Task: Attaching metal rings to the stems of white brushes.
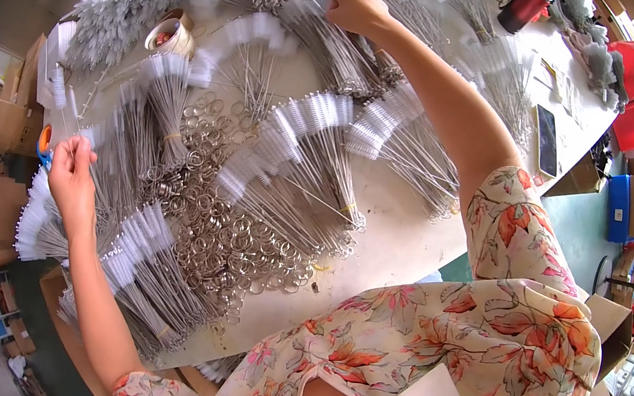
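Note:
At the table's left edge my left hand (74, 169) is closed in a pinch on the thin wire stems of small brushes. Their white bristle heads (59, 87) point away from me. Beside that hand shows the orange handle of scissors (44, 141). My right hand (357, 10) reaches to the far middle and is closed among white bristle heads, above a bundle of wire-stemmed brushes (332, 51). What its fingers hold is hidden. Between my arms lie fanned brush bundles (312, 127) and a heap of metal rings (225, 225).
More brush bundles (157, 264) lie near my left forearm and others (413, 143) under my right. A round tub (173, 34) stands at the back left by silvery tinsel (113, 21). A dark red cup (525, 7) and a phone (546, 141) sit at the right.

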`<control>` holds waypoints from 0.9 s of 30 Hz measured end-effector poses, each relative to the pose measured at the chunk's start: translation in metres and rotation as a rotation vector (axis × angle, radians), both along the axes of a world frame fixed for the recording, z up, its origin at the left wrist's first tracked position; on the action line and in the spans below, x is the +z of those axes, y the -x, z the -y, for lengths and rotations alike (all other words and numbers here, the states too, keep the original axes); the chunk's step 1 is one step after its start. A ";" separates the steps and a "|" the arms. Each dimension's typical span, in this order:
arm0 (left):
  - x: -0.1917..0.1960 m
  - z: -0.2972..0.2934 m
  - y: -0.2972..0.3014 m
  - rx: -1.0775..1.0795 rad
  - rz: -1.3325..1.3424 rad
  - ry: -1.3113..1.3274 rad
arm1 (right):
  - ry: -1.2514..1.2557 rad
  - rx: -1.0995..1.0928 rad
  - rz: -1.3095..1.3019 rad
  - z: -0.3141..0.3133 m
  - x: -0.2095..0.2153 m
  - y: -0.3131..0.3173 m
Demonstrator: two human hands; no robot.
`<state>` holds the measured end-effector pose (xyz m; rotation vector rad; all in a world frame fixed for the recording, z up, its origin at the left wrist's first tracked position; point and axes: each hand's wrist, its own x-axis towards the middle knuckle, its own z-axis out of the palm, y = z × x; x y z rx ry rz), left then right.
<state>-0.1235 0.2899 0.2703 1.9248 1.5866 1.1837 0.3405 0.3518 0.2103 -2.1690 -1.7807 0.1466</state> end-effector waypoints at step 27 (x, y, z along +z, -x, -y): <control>-0.015 0.170 -0.072 -0.132 0.590 0.447 | -0.495 -0.008 -0.107 0.065 0.064 -0.117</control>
